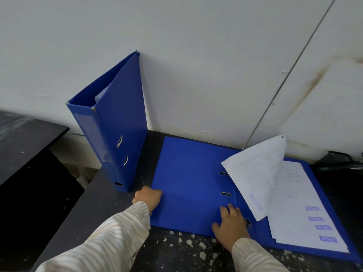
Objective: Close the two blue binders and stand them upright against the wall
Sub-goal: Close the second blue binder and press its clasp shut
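One blue binder stands upright on the dark table, its far corner touching the white wall, covers slightly apart at the top. A second blue binder lies open and flat to its right. White sheets rest on its right half, and one sheet is curled up over the rings. My left hand grips the left edge of the open cover, fingers curled under it. My right hand lies flat on the binder near the spine, fingers spread.
The speckled dark tabletop runs along the wall. A lower black surface sits to the left, across a gap. A black object lies at the far right by the wall.
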`<state>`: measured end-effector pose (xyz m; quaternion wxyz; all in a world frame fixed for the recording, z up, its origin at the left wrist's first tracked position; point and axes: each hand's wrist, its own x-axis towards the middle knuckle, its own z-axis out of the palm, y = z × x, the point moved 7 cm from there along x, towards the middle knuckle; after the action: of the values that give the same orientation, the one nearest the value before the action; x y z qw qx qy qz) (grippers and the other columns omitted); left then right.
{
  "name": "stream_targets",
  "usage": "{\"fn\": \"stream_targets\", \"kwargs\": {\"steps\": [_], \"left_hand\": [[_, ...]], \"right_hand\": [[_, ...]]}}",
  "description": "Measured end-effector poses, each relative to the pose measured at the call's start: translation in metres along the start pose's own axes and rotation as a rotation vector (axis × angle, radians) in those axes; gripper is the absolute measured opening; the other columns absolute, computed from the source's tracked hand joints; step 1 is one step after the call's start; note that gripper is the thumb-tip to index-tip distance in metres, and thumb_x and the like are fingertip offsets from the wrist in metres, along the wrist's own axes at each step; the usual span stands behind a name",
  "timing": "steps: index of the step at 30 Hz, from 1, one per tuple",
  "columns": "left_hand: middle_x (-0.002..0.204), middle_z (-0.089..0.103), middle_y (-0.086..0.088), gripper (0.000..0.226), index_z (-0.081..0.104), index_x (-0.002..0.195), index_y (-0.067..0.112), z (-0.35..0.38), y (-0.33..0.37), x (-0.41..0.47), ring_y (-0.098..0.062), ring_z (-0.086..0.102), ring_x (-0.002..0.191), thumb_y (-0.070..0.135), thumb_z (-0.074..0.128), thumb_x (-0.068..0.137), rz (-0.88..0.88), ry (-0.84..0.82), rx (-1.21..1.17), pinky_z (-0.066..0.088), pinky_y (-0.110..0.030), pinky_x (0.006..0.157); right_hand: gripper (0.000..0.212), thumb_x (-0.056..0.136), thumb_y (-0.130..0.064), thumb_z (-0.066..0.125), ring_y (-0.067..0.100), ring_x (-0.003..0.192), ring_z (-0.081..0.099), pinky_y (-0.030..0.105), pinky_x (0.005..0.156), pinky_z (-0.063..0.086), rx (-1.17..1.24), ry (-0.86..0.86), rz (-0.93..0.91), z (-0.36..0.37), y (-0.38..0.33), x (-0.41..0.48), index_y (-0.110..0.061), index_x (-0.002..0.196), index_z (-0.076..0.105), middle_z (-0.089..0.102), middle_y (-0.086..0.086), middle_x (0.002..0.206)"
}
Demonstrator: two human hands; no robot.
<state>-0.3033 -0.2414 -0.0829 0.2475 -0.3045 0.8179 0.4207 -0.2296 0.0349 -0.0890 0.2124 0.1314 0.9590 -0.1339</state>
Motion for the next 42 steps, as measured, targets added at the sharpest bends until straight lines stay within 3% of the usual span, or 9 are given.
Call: {"fn": "stream_targets", "kwargs": {"steps": [5,10,14,18,24,31,35,42], "left_hand": [[0.114,0.063,-0.013,0.012,0.058,0.101,0.013,-0.004,0.0,0.005,-0.033,0.062,0.097,0.014,0.052,0.091,0.1,-0.039,-0.203,0.052,-0.046,0.092],[0.101,0.071,-0.01,0.018,0.068,0.105,0.012,-0.014,0.001,-0.004,-0.033,0.067,0.09,0.014,0.055,0.093,0.139,-0.063,-0.397,0.054,-0.048,0.089],[0.092,0.075,-0.012,0.015,0.069,0.097,0.013,-0.019,0.017,-0.029,-0.032,0.072,0.081,0.016,0.054,0.095,0.242,-0.163,-0.582,0.058,-0.042,0.073],[0.097,0.076,-0.01,0.019,0.067,0.109,0.011,-0.02,0.034,-0.059,-0.03,0.073,0.087,0.017,0.056,0.095,0.353,-0.311,-0.739,0.058,-0.038,0.07],[0.108,0.073,-0.013,0.027,0.063,0.117,0.008,-0.007,0.064,-0.105,-0.028,0.073,0.092,0.015,0.057,0.092,0.429,-0.49,-0.944,0.059,-0.03,0.062],[0.114,0.072,-0.002,0.047,0.059,0.12,0.02,0.021,0.1,-0.16,-0.018,0.07,0.101,0.042,0.061,0.079,0.619,-0.533,-0.944,0.058,-0.026,0.069],[0.122,0.068,0.005,0.051,0.06,0.123,0.031,0.051,0.118,-0.192,-0.014,0.065,0.112,0.057,0.053,0.08,0.684,-0.589,-0.947,0.055,-0.028,0.08],[0.117,0.07,0.011,0.05,0.064,0.115,0.043,0.11,0.141,-0.232,-0.009,0.066,0.108,0.068,0.044,0.076,0.745,-0.636,-0.954,0.057,-0.022,0.075]], "right_hand": [[0.056,0.092,-0.037,0.042,0.03,0.144,0.01,0.045,0.116,0.023,0.05,0.039,0.014,-0.004,0.0,-0.002,-0.016,0.142,0.029,0.019,0.008,0.156],[0.055,0.095,-0.033,0.04,0.027,0.144,0.014,0.04,0.116,0.022,0.175,0.058,0.054,-0.012,-0.002,-0.003,-0.014,0.145,0.025,0.02,0.009,0.156],[0.057,0.097,-0.03,0.039,0.025,0.144,0.013,0.039,0.114,0.023,0.233,0.126,0.077,-0.026,-0.005,-0.001,-0.014,0.147,0.02,0.014,0.007,0.157],[0.059,0.096,-0.029,0.042,0.024,0.144,0.012,0.04,0.113,0.028,0.273,0.236,0.072,-0.043,-0.003,-0.004,-0.015,0.149,0.018,0.01,0.006,0.158],[0.068,0.093,-0.025,0.051,0.025,0.146,0.001,0.035,0.118,0.018,0.364,0.354,0.108,-0.06,0.02,-0.013,-0.013,0.149,0.014,-0.005,0.009,0.158],[0.073,0.088,-0.021,0.059,0.03,0.143,0.014,0.037,0.117,0.021,0.401,0.437,0.235,-0.071,0.072,-0.026,-0.016,0.148,0.017,0.006,0.012,0.157],[0.074,0.092,-0.022,0.055,0.029,0.146,0.009,0.036,0.115,0.023,0.462,0.341,0.283,-0.069,0.108,-0.029,-0.016,0.15,0.009,-0.006,0.008,0.159],[0.07,0.095,-0.027,0.051,0.027,0.147,0.004,0.035,0.117,0.015,0.414,0.239,0.309,-0.07,0.17,-0.029,-0.015,0.149,0.008,-0.003,0.009,0.159]]}}
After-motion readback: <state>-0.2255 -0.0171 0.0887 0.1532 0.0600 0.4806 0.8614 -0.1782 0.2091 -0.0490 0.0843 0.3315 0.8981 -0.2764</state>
